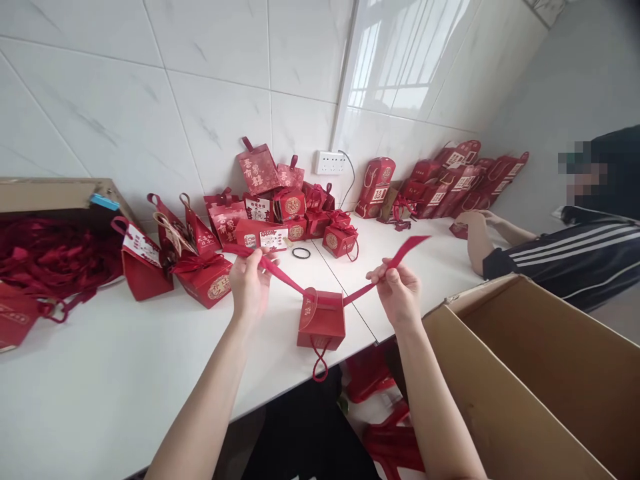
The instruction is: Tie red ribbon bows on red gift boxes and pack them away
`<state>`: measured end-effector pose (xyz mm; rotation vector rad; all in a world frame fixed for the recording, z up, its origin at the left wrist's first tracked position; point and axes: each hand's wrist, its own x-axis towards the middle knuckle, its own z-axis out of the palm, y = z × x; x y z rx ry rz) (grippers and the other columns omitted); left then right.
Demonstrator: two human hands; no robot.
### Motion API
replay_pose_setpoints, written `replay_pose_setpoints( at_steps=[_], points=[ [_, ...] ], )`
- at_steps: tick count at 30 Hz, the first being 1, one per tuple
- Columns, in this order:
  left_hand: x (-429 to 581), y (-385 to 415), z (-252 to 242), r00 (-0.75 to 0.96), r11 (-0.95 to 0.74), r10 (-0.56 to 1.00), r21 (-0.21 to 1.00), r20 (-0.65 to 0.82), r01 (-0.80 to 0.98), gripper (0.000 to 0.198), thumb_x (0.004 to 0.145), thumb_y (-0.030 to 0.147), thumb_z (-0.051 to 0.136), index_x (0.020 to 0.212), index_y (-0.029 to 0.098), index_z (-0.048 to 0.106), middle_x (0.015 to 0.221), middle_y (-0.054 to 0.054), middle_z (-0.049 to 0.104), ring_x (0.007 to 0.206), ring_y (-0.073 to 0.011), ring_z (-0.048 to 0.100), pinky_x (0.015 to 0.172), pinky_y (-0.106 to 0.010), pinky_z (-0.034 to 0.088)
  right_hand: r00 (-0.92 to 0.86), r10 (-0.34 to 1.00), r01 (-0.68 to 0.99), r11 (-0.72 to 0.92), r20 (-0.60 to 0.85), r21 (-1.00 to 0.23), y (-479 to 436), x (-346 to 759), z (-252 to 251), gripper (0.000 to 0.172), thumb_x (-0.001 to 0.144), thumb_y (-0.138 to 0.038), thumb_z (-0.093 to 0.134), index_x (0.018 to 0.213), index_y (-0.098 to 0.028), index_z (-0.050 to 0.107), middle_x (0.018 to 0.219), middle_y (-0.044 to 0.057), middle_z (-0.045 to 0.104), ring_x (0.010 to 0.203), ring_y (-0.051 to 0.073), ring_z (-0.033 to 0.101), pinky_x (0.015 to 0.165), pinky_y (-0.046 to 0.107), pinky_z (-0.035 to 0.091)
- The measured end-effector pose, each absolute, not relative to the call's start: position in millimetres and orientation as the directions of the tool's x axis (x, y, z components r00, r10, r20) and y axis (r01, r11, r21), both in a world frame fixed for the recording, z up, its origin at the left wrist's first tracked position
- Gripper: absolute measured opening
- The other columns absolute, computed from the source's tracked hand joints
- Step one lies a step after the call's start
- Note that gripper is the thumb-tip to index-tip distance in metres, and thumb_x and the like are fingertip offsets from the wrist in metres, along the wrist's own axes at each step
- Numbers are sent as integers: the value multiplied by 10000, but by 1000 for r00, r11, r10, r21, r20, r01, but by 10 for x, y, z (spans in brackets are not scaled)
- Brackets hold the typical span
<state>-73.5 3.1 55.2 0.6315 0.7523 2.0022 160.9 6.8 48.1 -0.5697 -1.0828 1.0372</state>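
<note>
A small red gift box (321, 328) sits at the table's front edge, its red cord loop (320, 367) hanging over the side. One red ribbon (285, 277) passes through the top of the box and rises on both sides. My left hand (251, 283) pinches the ribbon's left end, above and left of the box. The right end is pinched by my right hand (397, 290), with a short tail sticking out past the fingers. Both lengths look fairly taut, spread in a V.
Finished-looking red boxes (205, 277) crowd the wall side. Red ribbons (55, 257) are heaped at left. An open cardboard box (500, 373) stands at right, near a co-worker in a striped sleeve (575, 243). A black ring (301, 253) and a power strip (330, 162) lie beyond.
</note>
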Motion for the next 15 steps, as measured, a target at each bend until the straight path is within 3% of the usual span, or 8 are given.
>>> replay_pose_setpoints(
  at_steps=[5, 10, 15],
  points=[
    [-502, 97, 765, -331, -407, 907, 745, 261, -528, 134, 714, 253, 635, 743, 156, 547, 716, 1, 618, 576, -102, 584, 596, -267, 487, 61, 885, -470, 434, 462, -769, 123, 1431, 675, 259, 698, -410, 703, 675, -205, 547, 582, -46, 547, 482, 95, 515, 506, 254, 430],
    [-297, 130, 901, -114, -369, 927, 818, 357, -442, 151, 726, 239, 624, 723, 163, 493, 707, 14, 594, 480, -64, 508, 462, -210, 386, -2, 917, -479, 350, 400, -805, 210, 1224, 758, 279, 697, -385, 708, 662, -197, 504, 539, -55, 544, 468, 90, 510, 487, 226, 397],
    [-165, 154, 1053, 34, -338, 925, 859, 379, -384, 106, 734, 229, 600, 753, 165, 518, 709, 26, 569, 462, -40, 445, 474, -208, 358, -116, 907, -424, 324, 405, -846, 278, 1085, 818, 254, 722, -385, 687, 673, -183, 542, 549, -50, 540, 496, 77, 483, 526, 218, 378]
  ],
)
